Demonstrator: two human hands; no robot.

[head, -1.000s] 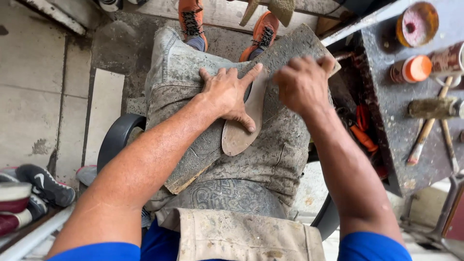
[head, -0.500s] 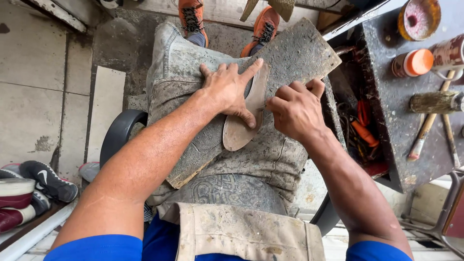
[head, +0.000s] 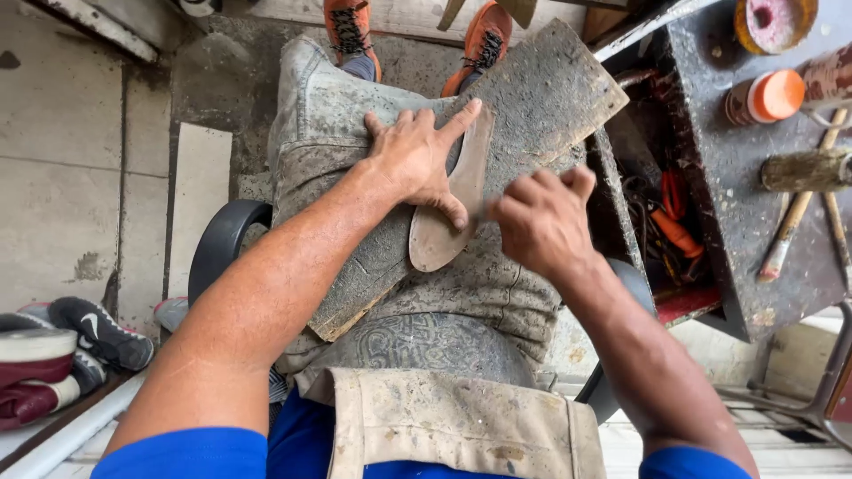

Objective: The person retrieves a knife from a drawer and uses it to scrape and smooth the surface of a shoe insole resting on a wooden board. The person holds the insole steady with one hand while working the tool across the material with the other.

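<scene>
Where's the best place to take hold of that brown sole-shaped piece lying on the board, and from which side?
Probably the rounded near end of the sole piece, coming from the person's right. It lies flat on the board, the left hand presses its far half, and the near end sticks out uncovered. The right hand is already beside that edge, so fingertips could pinch it there.

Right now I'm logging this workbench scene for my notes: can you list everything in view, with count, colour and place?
Sole-shaped piece: one, brown, on the board under the left hand.
Board: one, grey, dirty, across the lap.
Table: one, dark, at right.
Jar: one, orange lid, on the table.
Round tin: one, yellow rim, table's far corner.
Brush: one, wooden handle, on the table.
Sneakers: several, black, white and maroon, floor at left.
Orange shoes: two, on the feet.
Left hand: flat, pressing the piece.
Right hand: loosely curled, beside the piece.
</scene>
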